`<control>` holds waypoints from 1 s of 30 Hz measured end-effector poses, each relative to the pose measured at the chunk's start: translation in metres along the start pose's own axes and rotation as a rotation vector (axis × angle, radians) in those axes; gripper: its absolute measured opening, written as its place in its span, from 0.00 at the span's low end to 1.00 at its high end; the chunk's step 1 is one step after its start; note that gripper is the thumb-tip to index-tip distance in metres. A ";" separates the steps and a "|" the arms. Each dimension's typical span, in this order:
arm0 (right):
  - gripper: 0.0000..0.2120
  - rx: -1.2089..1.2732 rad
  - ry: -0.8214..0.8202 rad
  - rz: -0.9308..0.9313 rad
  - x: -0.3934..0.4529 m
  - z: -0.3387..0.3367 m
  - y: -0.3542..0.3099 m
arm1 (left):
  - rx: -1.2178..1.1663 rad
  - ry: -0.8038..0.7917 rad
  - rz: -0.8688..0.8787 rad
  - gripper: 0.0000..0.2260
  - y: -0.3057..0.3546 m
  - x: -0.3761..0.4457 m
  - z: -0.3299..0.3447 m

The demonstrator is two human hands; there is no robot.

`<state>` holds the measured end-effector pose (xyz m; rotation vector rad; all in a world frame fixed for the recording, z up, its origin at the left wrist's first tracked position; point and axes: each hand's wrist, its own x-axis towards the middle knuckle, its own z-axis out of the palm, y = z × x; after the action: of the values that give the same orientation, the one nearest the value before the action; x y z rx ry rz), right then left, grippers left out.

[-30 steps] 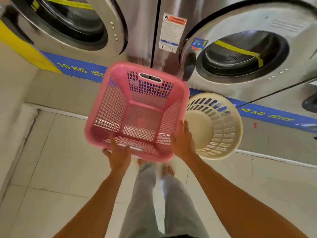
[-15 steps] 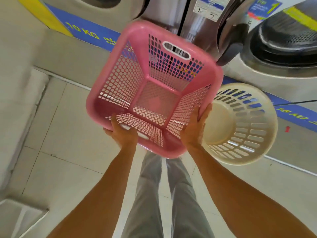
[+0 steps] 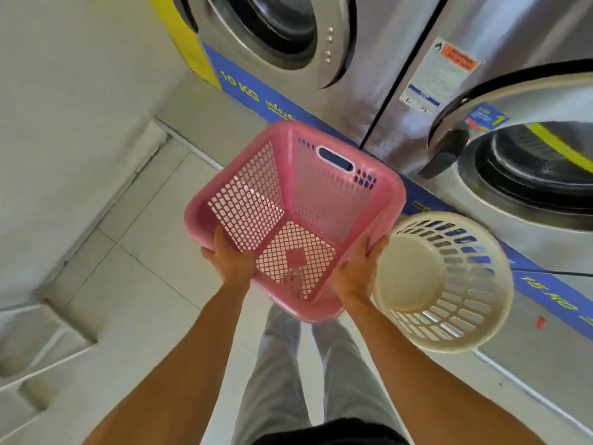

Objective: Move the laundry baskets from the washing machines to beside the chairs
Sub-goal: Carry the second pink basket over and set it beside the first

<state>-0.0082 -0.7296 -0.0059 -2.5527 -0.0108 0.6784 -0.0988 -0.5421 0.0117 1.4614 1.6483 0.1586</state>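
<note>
Mid-frame, the left hand (image 3: 229, 263) and right hand (image 3: 357, 273) each clasp the near rim of the empty pink laundry basket (image 3: 324, 194), held above the floor beside a cream round basket (image 3: 449, 284) at right.

Round basket (image 3: 449, 284) right of square basket (image 3: 321, 194)

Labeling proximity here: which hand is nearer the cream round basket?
Right. The right hand grips the pink basket at the rim next to the cream round basket. The left hand holds the opposite rim, with the pink basket between.
</note>
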 end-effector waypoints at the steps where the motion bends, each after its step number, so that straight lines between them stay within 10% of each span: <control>1: 0.41 -0.009 -0.022 -0.018 -0.007 -0.001 -0.004 | -0.015 0.025 -0.035 0.32 -0.007 -0.006 -0.011; 30: 0.29 -0.399 -0.686 -1.131 -0.411 0.171 -0.080 | -0.917 0.924 -0.781 0.36 -0.381 -0.267 -0.344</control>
<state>-0.4389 -0.6344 0.0929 -1.9753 -1.7719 1.0310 -0.6364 -0.7261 0.1186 -0.0551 2.2515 1.0853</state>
